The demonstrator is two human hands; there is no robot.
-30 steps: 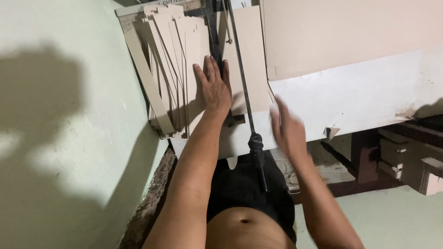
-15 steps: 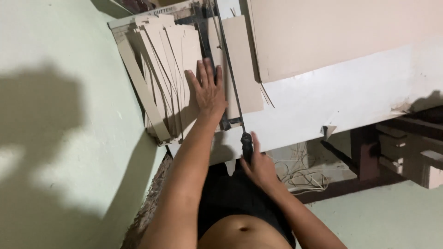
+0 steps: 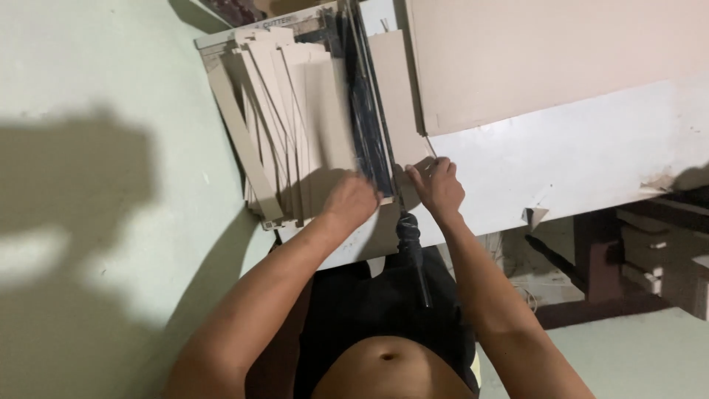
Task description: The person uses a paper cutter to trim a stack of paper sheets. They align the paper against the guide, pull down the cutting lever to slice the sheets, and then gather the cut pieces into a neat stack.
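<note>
- The cardboard strip (image 3: 399, 96) lies on the cutter bed (image 3: 369, 111), just right of the lowered blade.
- Right hand (image 3: 437, 188) pinches the strip's near end, at 6 o'clock.
- Left hand (image 3: 353, 201), curled, grips the cut pieces (image 3: 295, 125) at 9 o'clock.
- Risk: fingers so near the blade could get nicked if it shifts.

A single head-worn camera looks steeply down from above the person's bare torso, facing forward over a white table (image 3: 576, 159). It sits close: both forearms fill the near half of the frame, the left hand (image 3: 353, 201) and right hand (image 3: 437, 188) meeting at the near end of a paper cutter (image 3: 369, 118) near the centre. A pale green wall (image 3: 103, 148) fills the left side; the floor shows near right. No second view exists.
</note>
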